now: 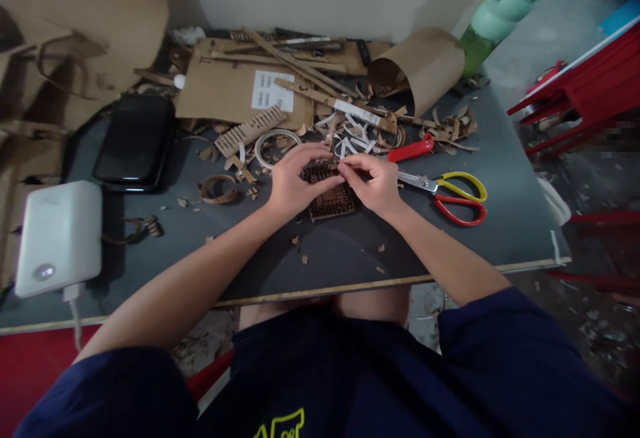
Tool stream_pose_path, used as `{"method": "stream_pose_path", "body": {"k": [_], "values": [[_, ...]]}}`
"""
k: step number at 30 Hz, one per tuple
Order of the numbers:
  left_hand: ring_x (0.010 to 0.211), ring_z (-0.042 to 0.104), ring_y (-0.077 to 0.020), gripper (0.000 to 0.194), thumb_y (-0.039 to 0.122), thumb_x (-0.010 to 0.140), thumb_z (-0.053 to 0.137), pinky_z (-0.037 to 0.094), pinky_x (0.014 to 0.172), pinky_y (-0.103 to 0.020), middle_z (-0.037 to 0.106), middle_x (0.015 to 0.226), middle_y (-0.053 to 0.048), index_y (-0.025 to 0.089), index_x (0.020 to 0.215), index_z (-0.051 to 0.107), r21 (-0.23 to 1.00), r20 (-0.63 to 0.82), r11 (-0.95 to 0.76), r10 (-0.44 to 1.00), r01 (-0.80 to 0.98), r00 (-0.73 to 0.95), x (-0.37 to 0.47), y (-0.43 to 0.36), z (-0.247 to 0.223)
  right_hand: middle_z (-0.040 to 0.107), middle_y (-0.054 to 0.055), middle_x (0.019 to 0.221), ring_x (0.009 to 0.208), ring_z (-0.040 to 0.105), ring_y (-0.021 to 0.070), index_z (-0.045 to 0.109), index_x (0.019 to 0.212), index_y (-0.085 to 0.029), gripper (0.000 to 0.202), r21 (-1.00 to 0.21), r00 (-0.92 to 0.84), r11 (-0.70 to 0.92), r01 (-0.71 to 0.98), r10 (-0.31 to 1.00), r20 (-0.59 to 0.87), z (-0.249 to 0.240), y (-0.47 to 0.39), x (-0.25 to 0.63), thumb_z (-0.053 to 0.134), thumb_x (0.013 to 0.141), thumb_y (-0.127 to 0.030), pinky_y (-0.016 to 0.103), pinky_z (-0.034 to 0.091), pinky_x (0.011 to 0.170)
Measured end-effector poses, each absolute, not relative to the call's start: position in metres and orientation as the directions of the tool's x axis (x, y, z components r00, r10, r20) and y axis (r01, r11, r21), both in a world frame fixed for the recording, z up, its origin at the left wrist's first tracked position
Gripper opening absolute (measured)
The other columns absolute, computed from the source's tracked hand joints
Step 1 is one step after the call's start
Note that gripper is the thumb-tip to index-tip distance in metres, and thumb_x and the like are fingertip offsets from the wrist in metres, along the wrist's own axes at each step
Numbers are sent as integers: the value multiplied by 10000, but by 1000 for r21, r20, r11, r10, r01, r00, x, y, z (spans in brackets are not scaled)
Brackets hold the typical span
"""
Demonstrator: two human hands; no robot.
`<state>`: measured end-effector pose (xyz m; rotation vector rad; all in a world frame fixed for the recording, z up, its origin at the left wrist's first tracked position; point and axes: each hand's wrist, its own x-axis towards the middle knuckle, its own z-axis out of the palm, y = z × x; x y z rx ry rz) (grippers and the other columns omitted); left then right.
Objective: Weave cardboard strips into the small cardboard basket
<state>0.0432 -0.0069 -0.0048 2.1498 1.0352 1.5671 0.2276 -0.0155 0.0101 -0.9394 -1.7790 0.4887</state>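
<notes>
Leftmost, a white power bank (59, 238) with a cable lies near the front edge of the surface (280, 271), and a black case (135, 141) lies just behind it; next come a curled cardboard strip (225, 196) and, toward the back edge, a flat cardboard sheet (220, 95) bearing a white label; the left hand (295, 178) arches over a small corrugated cardboard piece (333, 203), thumb and fingers moderately apart, though whether they grip it I cannot tell; that piece lies about midway along the front edge, set back from it, between both hands; the right hand (375, 181) has thumb and forefinger narrowed at its far side, anything between them being too small to tell; farther right are a red cutter (410, 149), a cardboard tube (440, 65) by the back edge, scissors (429, 185) with yellow and red handles, and a green bottle (500, 15) near the back right corner
</notes>
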Motion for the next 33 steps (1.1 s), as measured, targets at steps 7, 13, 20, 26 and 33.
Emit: {"method": "stream_pose_path", "body": {"k": [7, 13, 20, 26, 33], "values": [[1015, 763, -202, 241, 339, 817, 810, 614, 948, -311, 795, 1062, -69, 190, 1005, 778, 623, 700, -698, 699, 353, 148, 43, -10, -5, 797, 5, 809, 641, 717, 114, 771, 923, -194, 171, -566, -255, 695, 444, 704, 663, 12, -15, 230, 617, 954, -261, 219, 552, 596], [973, 772, -174, 144, 225, 844, 783, 625, 908, -275, 799, 1044, -56, 198, 985, 785, 604, 720, -719, 678, 344, 151, 43, -10, -3, 808, 11, 868, 742, 758, 131, 765, 962, -192, 153, -503, -284, 741, 445, 649, 705, 10, -15, 231, 615, 960, -219, 225, 585, 666], [954, 773, -165, 121, 188, 844, 776, 626, 894, -269, 802, 1022, -52, 195, 964, 786, 617, 718, -716, 682, 326, 140, 43, -9, -4, 805, 27, 867, 755, 758, 117, 752, 957, -154, 116, -481, -304, 756, 444, 632, 713, 11, -15, 231, 638, 942, -172, 201, 575, 685], [919, 775, -161, 38, 204, 834, 783, 620, 875, -268, 806, 980, -48, 185, 863, 768, 626, 715, -687, 694, 370, 78, 45, -11, -2, 804, 8, 842, 706, 752, 130, 764, 940, -196, 155, -516, -282, 726, 455, 667, 689, 10, -14, 229, 619, 958, -246, 232, 589, 654], [936, 766, -165, 67, 251, 888, 717, 614, 888, -301, 802, 1002, -39, 193, 877, 748, 581, 724, -677, 683, 452, 94, 45, -13, -2, 800, 40, 1068, 950, 767, 185, 763, 1090, -219, 214, -632, -189, 612, 474, 772, 606, 11, -21, 224, 613, 952, -288, 320, 641, 801]]}}
